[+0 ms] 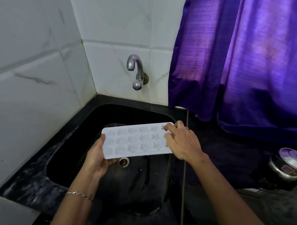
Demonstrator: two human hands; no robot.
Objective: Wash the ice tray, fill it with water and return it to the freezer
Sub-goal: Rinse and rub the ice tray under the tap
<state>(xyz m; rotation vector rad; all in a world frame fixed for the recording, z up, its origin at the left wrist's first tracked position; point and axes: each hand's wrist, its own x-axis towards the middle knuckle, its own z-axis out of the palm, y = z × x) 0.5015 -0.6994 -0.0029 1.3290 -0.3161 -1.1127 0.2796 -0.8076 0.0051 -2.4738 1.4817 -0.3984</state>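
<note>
The left hand (99, 155) grips the tray (136, 140) by its left short end. The thumb lies on top at the rim and the fingers are curled underneath. A thin bracelet (79, 194) sits on that wrist. The right hand (182, 143) has the other short end, with its fingers bent down over the rim and the fingertips in the end moulds. I cannot see its thumb. There is a ring (186, 127) on one finger.

The tray is white and held level between the two hands in the middle of the frame, moulds facing up. Its long axis runs left to right, with the right end a little higher in the frame than the left. The moulds stand in three rows along its length, and the ones near the right hand are star-shaped.

It is held over the black sink (140, 184), just above the drain (123, 161), which shows below its near edge. A black counter (29, 180) surrounds the sink. A steel tap (136, 68) juts from the tiled wall (34, 72) above centre. A purple curtain (241, 57) fills the upper right, and a steel pot (287, 164) stands at the right edge.
</note>
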